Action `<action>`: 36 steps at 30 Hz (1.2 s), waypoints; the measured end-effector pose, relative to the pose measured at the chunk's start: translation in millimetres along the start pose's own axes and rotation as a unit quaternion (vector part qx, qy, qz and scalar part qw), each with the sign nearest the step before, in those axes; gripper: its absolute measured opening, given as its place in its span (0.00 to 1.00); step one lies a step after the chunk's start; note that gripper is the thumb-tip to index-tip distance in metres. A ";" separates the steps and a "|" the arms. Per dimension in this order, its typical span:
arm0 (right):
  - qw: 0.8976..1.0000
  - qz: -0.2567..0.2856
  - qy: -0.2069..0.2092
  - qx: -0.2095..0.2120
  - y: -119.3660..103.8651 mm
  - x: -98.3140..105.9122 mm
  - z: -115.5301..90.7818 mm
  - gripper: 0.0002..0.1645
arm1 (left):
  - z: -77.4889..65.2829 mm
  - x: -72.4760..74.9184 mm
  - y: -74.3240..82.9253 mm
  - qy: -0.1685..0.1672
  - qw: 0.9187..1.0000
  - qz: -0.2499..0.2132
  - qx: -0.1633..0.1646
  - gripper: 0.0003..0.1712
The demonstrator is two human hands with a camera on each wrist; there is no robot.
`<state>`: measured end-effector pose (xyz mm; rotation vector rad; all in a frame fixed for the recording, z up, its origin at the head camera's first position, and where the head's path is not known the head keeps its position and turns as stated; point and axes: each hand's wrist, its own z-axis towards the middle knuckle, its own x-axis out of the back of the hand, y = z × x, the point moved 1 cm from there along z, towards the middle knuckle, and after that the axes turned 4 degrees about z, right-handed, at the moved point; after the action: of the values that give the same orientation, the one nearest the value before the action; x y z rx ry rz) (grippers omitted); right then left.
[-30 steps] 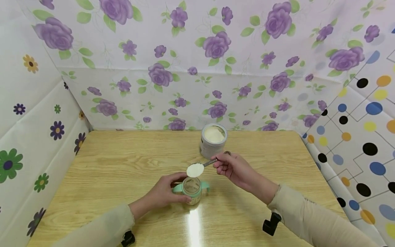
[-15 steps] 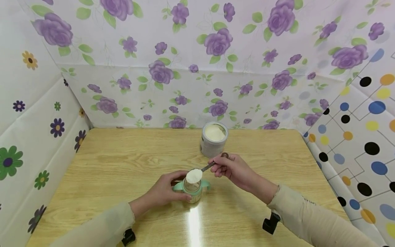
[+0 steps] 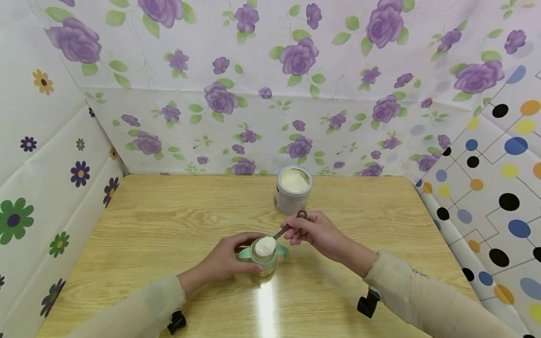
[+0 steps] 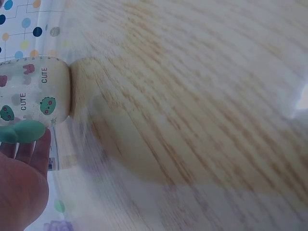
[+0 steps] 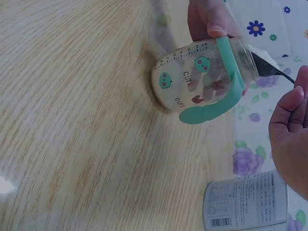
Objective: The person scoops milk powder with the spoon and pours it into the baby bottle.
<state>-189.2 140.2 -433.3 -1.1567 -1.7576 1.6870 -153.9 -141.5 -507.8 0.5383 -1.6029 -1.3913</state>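
Note:
A clear baby bottle [image 3: 267, 269] with mint-green handles and "CUTE" prints stands upright on the table with its mouth uncovered. My left hand [image 3: 230, 259] grips it from the left, thumb at the front and fingers behind. Between the thumb and fingers of my right hand [image 3: 316, 233] is the handle of a dark metal spoon [image 3: 281, 232]. Its bowl, heaped with white powder [image 3: 265, 246], tilts down into the bottle's mouth. In the right wrist view, the spoon [image 5: 266, 68] dips in at the rim, with powder above it.
An open grey can [image 3: 291, 201] of pale powder stands behind my right hand, near the table's back edge. The wooden table [image 3: 181, 211] is enclosed by patterned cloth at the back [image 3: 253, 122] and both sides.
My right hand has brought the spoon slightly left and down, from above the bottle into its mouth, tilting the handle up. The left hand keeps its hold on the bottle.

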 end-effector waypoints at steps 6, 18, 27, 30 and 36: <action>1.000 -0.008 -0.005 0.006 2.5 -3.7 3.0 0.24 | 0.8 -0.2 1.3 0.000 1.000 0.000 -0.002 0.41; 0.999 -0.046 -0.009 0.016 1.5 -12.5 6.6 0.21 | 0.9 -0.1 0.6 -0.002 1.000 -0.002 -0.001 0.42; 0.993 -0.104 -0.034 0.054 0.5 -14.7 3.0 0.21 | 0.1 -0.3 0.9 -0.008 1.000 -0.003 0.001 0.41; 0.990 -0.122 -0.039 0.059 2.5 -13.2 0.9 0.21 | 0.0 -0.5 0.7 -0.008 1.000 -0.003 0.002 0.41; 0.982 -0.166 -0.056 0.065 7.8 -9.9 -3.3 0.20 | -0.2 -0.7 -0.5 -0.006 1.000 -0.005 0.005 0.41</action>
<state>-179.0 133.4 -438.1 -0.6790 -1.7620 1.6569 -153.6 -141.2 -508.5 0.5454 -1.6199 -1.3971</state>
